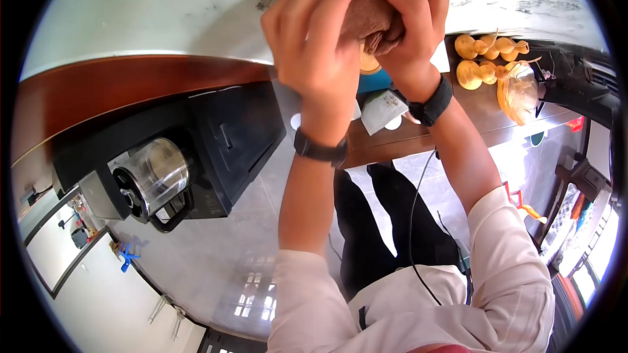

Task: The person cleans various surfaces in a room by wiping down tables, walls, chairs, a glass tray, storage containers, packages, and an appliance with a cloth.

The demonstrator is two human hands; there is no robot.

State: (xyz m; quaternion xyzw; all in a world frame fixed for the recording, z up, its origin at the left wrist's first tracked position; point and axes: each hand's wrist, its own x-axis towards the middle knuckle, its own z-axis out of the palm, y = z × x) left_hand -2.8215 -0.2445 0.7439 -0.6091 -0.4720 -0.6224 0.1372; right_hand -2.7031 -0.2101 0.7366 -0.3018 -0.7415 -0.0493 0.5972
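A brown terry towel point(373, 16) is bunched up between both hands at the top of the head view, above the marble-patterned surface. My left hand point(314, 33) is closed over its left side, fingers bent. On the other side my right hand point(418, 16) grips the folded edge, with fingers wrapped round the cloth. Whether anything is inside the towel is hidden. Just below it, part of a round tan object point(369, 62) shows between my wrists.
A coffee maker with a glass carafe point(160, 173) stands left. Several dried gourds point(487, 72) and a clear-topped container point(520, 91) sit right on a brown wooden surface point(373, 147). White papers or boxes point(383, 111) lie near my right wrist. A cable point(412, 222) hangs before my body.
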